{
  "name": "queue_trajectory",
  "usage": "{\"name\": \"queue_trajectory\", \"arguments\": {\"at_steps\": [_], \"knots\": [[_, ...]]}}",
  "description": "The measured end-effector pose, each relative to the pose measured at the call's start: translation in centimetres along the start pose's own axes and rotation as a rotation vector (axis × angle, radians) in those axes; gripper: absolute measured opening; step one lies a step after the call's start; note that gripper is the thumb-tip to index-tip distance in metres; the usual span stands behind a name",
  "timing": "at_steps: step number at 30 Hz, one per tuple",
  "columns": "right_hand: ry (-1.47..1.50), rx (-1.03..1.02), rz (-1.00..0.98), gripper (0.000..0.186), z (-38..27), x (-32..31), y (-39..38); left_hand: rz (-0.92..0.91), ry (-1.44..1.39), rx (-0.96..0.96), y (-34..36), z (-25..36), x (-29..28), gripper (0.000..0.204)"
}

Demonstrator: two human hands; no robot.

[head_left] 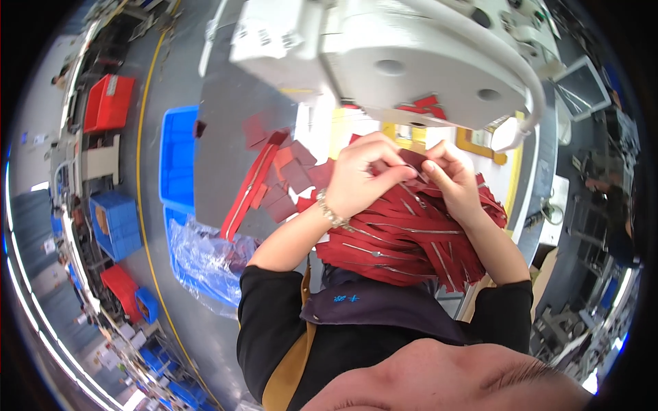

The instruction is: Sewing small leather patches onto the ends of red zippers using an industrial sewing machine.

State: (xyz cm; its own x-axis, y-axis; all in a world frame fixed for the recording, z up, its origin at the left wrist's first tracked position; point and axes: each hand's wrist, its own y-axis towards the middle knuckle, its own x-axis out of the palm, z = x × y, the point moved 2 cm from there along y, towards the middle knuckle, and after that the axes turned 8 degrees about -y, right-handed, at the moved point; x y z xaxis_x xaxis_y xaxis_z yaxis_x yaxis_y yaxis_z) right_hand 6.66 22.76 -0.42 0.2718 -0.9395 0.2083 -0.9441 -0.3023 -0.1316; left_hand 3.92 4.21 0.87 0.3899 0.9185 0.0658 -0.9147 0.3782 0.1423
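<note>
Both hands meet over a thick heap of red zippers (391,236) with metallic teeth, in front of a white sewing machine (411,61). My left hand (367,171), with a bracelet on its wrist, pinches a small dark red fabric piece (413,159) between thumb and finger. My right hand (454,179) is closed at the opposite side of the same piece, thumb against fingers. Whether a zipper end is also in the pinch, I cannot tell. Left of the heap lie several dark red and orange-red patches (296,175) and a separate red zipper (250,195).
Beyond my hands, red scraps (425,106) rest by the machine head and a yellow guide (480,145) sits at its right. Left of the grey table (223,151) stand a blue bin (179,157) and another lined with clear plastic (205,253). A white hose (528,75) arches at the right.
</note>
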Motion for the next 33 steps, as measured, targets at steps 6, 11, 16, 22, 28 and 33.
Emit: {"name": "queue_trajectory", "arguments": {"at_steps": [6, 11, 16, 22, 28, 33], "knots": [[0.082, 0.01, -0.043, 0.032, -0.6, 1.0, 0.4, 0.097, -0.096, 0.031, 0.3, 0.4, -0.4, 0.012], [0.095, 0.079, 0.031, 0.021, -0.7, 0.8, 0.4, 0.107, -0.102, 0.0, 0.1, -0.3, 0.2, 0.014], [0.108, 0.076, 0.056, 0.016, -1.1, 0.7, 0.3, 0.112, -0.129, -0.019, 0.1, -0.9, 0.4, 0.018], [0.104, 0.057, 0.092, 0.014, -0.7, 0.7, 0.2, 0.106, -0.134, -0.022, 0.3, -1.0, 0.6, 0.02], [0.123, 0.079, 0.099, 0.014, -0.6, 0.7, 0.3, 0.108, -0.074, 0.012, 0.4, -0.7, 0.6, 0.02], [0.107, 0.071, 0.11, 0.014, -0.7, 0.7, 0.2, 0.125, -0.053, 0.035, 0.6, -0.5, 0.8, 0.021]]}}
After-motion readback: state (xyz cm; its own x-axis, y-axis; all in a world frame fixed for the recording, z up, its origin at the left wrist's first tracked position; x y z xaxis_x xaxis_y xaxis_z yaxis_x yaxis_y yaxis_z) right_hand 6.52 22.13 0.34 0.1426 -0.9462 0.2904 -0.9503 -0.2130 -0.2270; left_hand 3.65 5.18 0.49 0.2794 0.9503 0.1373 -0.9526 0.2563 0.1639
